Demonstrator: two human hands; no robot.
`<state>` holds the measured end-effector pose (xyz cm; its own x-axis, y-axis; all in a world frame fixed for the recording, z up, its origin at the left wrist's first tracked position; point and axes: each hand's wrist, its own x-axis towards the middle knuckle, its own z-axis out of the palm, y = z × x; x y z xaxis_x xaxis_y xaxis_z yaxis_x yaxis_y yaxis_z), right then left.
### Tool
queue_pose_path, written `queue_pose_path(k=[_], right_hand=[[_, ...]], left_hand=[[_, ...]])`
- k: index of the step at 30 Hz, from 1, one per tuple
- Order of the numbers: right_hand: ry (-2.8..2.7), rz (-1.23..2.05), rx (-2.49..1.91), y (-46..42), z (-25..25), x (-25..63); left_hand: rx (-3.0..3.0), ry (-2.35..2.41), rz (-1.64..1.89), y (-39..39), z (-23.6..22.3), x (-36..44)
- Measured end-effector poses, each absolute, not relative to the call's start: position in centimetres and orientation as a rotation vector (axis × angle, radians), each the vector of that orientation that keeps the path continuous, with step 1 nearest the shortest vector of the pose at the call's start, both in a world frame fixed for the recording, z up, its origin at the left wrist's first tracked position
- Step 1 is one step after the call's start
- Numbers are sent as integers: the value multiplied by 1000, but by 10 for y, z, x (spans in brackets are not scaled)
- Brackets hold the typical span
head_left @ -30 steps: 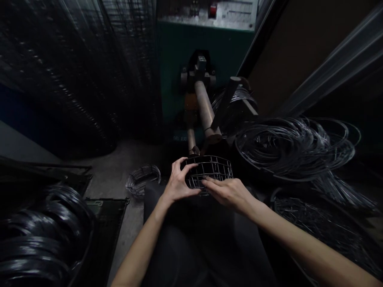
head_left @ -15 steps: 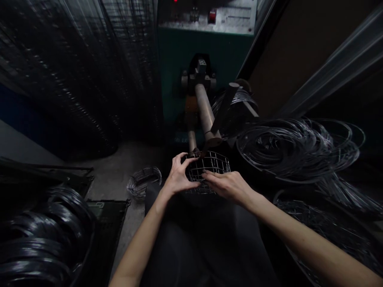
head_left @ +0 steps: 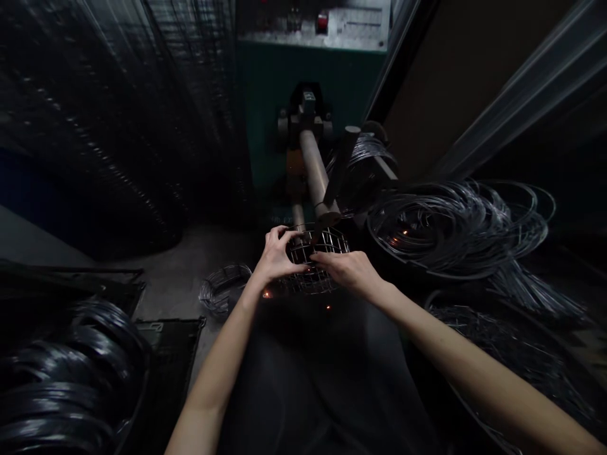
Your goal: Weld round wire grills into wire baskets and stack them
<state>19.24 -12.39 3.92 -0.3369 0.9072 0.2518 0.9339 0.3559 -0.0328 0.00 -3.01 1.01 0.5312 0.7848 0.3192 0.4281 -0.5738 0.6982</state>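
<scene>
Wire cage (head_left: 336, 241) is held betw. L hand (head_left: 276, 258) and R hand (head_left: 351, 270), before the machine (head_left: 265, 95). To the R, wire loops (head_left: 474, 215) are piled in a far tub (head_left: 429, 273), cut wire (head_left: 502, 347) in a nearer one; to the L, a wire frame (head_left: 225, 287) is set on the floor (head_left: 183, 259), w/ coils (head_left: 71, 385) stacked nearer.

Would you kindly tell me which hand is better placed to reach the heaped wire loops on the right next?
Probably the right hand: it is nearer the wire loops than the left hand, though both are on the wire basket.
</scene>
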Motion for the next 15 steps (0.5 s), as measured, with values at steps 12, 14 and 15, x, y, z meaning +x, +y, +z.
queue_pose_path(k=[12,14,15], right_hand=[[-1870,-6,-1674,-101,28,196],[-1839,27,-1691,-89,30,193],[-1828,35,-1703,-85,32,191]], left_hand=[[2217,1025,817,-6,17,5],[2216,1043,799,8,18,6],[2217,1047,793,14,19,7]])
